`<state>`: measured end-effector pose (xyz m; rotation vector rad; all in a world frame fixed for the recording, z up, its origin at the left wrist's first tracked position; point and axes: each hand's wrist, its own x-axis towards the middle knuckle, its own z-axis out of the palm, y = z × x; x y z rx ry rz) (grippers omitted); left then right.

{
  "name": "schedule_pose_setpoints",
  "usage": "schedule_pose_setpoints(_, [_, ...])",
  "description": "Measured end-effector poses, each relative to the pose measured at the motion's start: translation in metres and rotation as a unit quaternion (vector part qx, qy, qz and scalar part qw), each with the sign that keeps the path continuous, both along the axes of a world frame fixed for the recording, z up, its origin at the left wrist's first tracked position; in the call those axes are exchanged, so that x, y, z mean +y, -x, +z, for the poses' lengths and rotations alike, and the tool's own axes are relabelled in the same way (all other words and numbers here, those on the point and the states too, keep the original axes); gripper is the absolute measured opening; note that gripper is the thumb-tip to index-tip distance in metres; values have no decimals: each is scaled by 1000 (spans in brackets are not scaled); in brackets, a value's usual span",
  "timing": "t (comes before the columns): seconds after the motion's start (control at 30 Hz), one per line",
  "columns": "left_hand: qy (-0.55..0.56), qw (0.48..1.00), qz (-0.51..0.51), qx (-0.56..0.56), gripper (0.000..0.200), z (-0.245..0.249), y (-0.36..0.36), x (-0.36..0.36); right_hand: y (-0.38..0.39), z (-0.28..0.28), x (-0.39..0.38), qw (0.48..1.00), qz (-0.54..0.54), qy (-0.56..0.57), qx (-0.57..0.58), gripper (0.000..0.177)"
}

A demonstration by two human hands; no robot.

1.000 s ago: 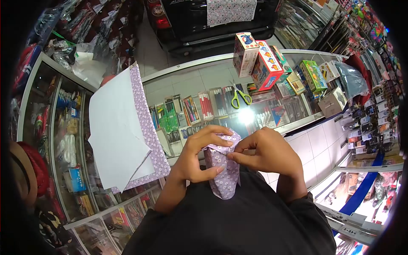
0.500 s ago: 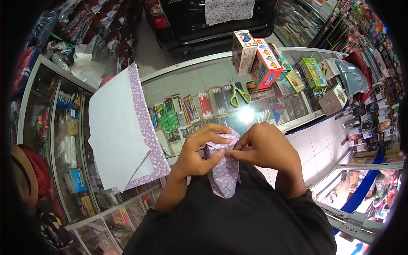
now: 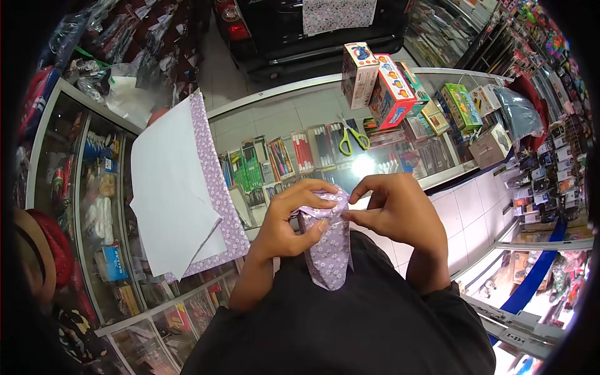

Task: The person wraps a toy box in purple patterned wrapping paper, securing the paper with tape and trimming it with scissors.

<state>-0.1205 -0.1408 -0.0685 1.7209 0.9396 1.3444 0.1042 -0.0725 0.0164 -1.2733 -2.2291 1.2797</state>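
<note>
My left hand (image 3: 292,219) is wrapped around a small parcel (image 3: 330,253) in lilac wrapping paper with white flowers. The parcel stands slanted in front of my black shirt, its narrow end down. My left fingers lie over the gathered paper at the top, the thumb against its face. At the parcel's upper right is my right hand (image 3: 397,209), its thumb and forefinger apart. That thumb tip is at the paper's edge; whether it touches cannot be made out. Green-handled scissors (image 3: 354,139) lie on the glass counter (image 3: 250,119) beyond my hands.
Sheets of white paper (image 3: 169,187) lie over a larger lilac floral sheet (image 3: 228,219) on the left counter. Several boxes, including a red toy box (image 3: 390,94), stand at the back right. Pens and stationery show under the glass. A shelved glass cabinet (image 3: 103,206) is at far left.
My right thumb and forefinger have parted and drawn slightly right from the paper. My left hand keeps its hold on the parcel, with little shift.
</note>
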Motion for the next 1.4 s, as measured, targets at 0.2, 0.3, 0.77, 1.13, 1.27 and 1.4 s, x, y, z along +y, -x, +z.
schedule_pose_setpoints(0.2, [10,1000,6,-1,29,1,-1,-2,0,-9,-6,998,-6,-66,19,32])
schedule_pose_setpoints(0.3, [16,1000,6,-2,30,1,0,-2,-1,-16,-2,998,-2,-64,24,34])
schedule_pose_setpoints(0.77, [17,1000,4,-4,31,0,-5,-3,-5,-26,3,993,56,-63,79,62])
schedule_pose_setpoints(1.13, [2,1000,3,-19,26,5,-14,1,-12,-34,24,987,131,-84,28,75])
schedule_pose_setpoints(1.27, [-2,1000,-12,-24,29,8,-15,9,-10,-31,32,985,162,2,64,70])
schedule_pose_setpoints(1.4, [1,1000,-20,-18,42,9,-12,17,-12,-39,34,983,134,9,123,67])
